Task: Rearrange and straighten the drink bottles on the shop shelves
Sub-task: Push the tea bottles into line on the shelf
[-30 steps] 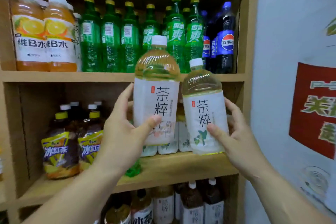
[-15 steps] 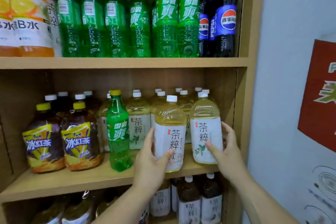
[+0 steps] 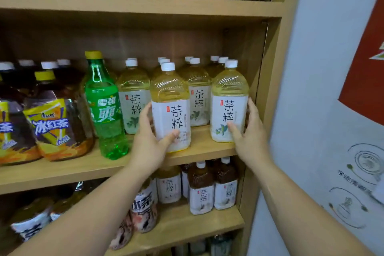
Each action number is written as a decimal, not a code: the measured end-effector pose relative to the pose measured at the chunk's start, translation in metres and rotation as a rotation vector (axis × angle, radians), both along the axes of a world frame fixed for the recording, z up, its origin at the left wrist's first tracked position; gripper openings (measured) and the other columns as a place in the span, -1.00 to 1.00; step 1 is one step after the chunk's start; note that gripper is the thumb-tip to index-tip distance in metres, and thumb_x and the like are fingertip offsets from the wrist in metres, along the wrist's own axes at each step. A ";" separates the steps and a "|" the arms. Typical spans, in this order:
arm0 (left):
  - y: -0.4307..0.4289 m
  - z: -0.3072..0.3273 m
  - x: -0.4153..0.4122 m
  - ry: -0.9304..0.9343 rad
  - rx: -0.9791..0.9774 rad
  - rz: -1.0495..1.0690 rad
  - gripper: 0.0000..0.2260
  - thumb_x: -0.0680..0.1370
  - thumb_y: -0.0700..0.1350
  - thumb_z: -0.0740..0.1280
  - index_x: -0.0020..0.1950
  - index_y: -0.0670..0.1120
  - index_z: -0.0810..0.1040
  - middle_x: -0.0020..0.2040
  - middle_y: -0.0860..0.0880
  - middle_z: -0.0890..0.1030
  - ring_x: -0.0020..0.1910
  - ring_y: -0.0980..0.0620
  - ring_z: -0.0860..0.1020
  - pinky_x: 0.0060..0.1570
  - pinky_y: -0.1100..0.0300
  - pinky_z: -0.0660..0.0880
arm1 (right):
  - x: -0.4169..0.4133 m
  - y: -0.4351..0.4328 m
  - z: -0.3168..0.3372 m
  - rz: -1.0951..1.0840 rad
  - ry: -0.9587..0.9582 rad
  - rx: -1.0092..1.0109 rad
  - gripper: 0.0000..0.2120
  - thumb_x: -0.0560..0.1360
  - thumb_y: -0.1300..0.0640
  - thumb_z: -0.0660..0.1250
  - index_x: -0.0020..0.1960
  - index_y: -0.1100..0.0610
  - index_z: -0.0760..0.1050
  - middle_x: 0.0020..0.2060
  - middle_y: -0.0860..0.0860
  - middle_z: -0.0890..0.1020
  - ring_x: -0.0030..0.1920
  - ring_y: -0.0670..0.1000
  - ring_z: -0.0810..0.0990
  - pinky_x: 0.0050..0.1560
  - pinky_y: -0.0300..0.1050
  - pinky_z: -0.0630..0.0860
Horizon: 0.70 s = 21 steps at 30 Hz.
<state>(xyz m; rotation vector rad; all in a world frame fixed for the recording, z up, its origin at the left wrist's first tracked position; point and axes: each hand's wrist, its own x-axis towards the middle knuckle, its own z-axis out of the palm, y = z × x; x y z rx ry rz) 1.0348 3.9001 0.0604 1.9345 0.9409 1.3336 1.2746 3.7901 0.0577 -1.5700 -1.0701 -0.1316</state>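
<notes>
Standing at nine o'clock on the middle shelf (image 3: 207, 148), dark iced-tea bottles (image 3: 60, 127) sit just beside a green soda bottle (image 3: 106, 110). Near the centre, the left hand (image 3: 149, 143) curls thumb and fingers round a pale tea bottle (image 3: 170, 108) at the shelf's front edge. At three o'clock from it, the right hand (image 3: 250, 135) grips a second pale tea bottle (image 3: 229, 106), upright near the shelf's side wall. More tea bottles stand at twelve o'clock behind both.
</notes>
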 end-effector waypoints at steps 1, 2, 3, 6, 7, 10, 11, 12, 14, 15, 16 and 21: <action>0.001 0.000 0.000 0.002 -0.003 -0.001 -0.12 0.46 -0.06 0.58 0.52 0.33 0.05 0.25 0.27 0.47 0.23 0.18 0.50 0.19 0.13 0.47 | -0.005 0.000 -0.002 -0.068 -0.078 0.010 -0.12 0.52 0.00 0.49 0.63 -0.19 0.00 0.55 0.00 0.31 0.52 0.00 0.29 0.49 0.00 0.29; 0.001 0.000 0.000 0.003 0.000 -0.001 -0.12 0.46 -0.05 0.58 0.52 0.33 0.05 0.25 0.27 0.47 0.25 0.16 0.51 0.20 0.12 0.48 | -0.011 -0.001 -0.002 -0.136 -0.178 0.005 -0.06 0.48 -0.02 0.53 0.63 -0.19 -0.02 0.60 0.06 0.19 0.57 0.07 0.19 0.50 0.00 0.20; 0.002 -0.001 -0.001 0.004 0.004 -0.001 -0.12 0.46 -0.05 0.58 0.53 0.33 0.05 0.26 0.26 0.47 0.27 0.14 0.51 0.22 0.10 0.48 | -0.015 0.000 -0.002 -0.203 -0.301 -0.018 -0.04 0.44 -0.06 0.55 0.62 -0.20 0.00 0.63 0.10 0.09 0.60 0.15 0.13 0.49 0.02 0.17; 0.003 -0.003 0.000 0.001 0.012 0.002 -0.13 0.46 -0.05 0.57 0.53 0.35 0.05 0.24 0.34 0.48 0.30 0.12 0.51 0.26 0.07 0.48 | -0.022 0.005 -0.003 -0.340 -0.629 -0.126 -0.11 0.43 -0.12 0.55 0.62 -0.16 0.15 0.66 0.16 0.00 0.63 0.27 0.03 0.54 0.18 0.15; 0.004 -0.004 0.001 -0.001 0.012 0.005 -0.13 0.46 -0.05 0.57 0.53 0.35 0.06 0.21 0.40 0.46 0.30 0.13 0.51 0.25 0.08 0.48 | -0.021 0.007 -0.003 -0.357 -0.675 -0.160 -0.13 0.45 -0.12 0.53 0.63 -0.15 0.16 0.66 0.17 -0.01 0.64 0.28 0.00 0.55 0.20 0.14; 0.004 -0.005 0.001 -0.018 0.024 -0.001 -0.13 0.47 -0.05 0.56 0.54 0.34 0.06 0.27 0.34 0.47 0.29 0.15 0.51 0.21 0.16 0.47 | -0.017 0.010 -0.007 -0.373 -0.658 -0.209 -0.14 0.50 -0.12 0.48 0.65 -0.16 0.09 0.67 0.15 -0.04 0.65 0.26 -0.02 0.53 0.22 0.21; 0.004 -0.006 0.001 -0.021 0.026 -0.003 -0.13 0.47 -0.04 0.56 0.55 0.32 0.06 0.31 0.29 0.47 0.29 0.15 0.51 0.20 0.18 0.46 | -0.016 0.011 -0.007 -0.384 -0.636 -0.217 -0.14 0.51 -0.10 0.47 0.66 -0.16 0.06 0.67 0.15 -0.04 0.64 0.26 0.00 0.50 0.23 0.24; 0.004 -0.006 0.001 -0.021 0.026 -0.007 -0.13 0.47 -0.05 0.56 0.55 0.31 0.05 0.34 0.26 0.46 0.30 0.14 0.50 0.18 0.20 0.45 | -0.015 0.013 -0.008 -0.396 -0.615 -0.224 -0.15 0.52 -0.08 0.46 0.66 -0.16 0.05 0.67 0.15 -0.03 0.63 0.27 0.03 0.49 0.24 0.26; 0.004 -0.006 0.001 -0.020 0.022 -0.012 -0.12 0.47 -0.05 0.56 0.56 0.30 0.05 0.39 0.21 0.46 0.34 0.12 0.49 0.20 0.18 0.45 | -0.012 0.018 -0.005 -0.409 -0.576 -0.234 -0.16 0.53 -0.02 0.46 0.66 -0.14 0.06 0.66 0.17 0.00 0.59 0.27 0.09 0.47 0.23 0.28; 0.004 -0.006 0.001 -0.018 0.019 -0.010 -0.12 0.47 -0.05 0.56 0.56 0.31 0.04 0.41 0.20 0.46 0.35 0.11 0.49 0.20 0.16 0.46 | -0.010 0.021 -0.003 -0.400 -0.558 -0.241 -0.16 0.53 0.00 0.47 0.65 -0.13 0.05 0.65 0.17 0.00 0.57 0.26 0.11 0.47 0.22 0.30; 0.004 -0.006 0.002 -0.016 0.017 -0.005 -0.12 0.47 -0.05 0.56 0.56 0.31 0.04 0.41 0.19 0.47 0.34 0.11 0.48 0.19 0.16 0.46 | -0.009 0.023 0.000 -0.383 -0.541 -0.249 -0.15 0.54 0.03 0.47 0.65 -0.14 0.04 0.64 0.15 -0.02 0.55 0.24 0.11 0.46 0.21 0.33; 0.004 -0.005 0.000 -0.001 0.004 -0.004 -0.12 0.48 -0.03 0.55 0.56 0.34 0.02 0.33 0.25 0.49 0.20 0.28 0.50 0.14 0.20 0.45 | -0.007 0.028 0.003 -0.300 -0.469 -0.240 -0.14 0.54 0.11 0.48 0.64 -0.15 0.03 0.65 0.06 -0.08 0.58 0.22 0.11 0.36 0.18 0.45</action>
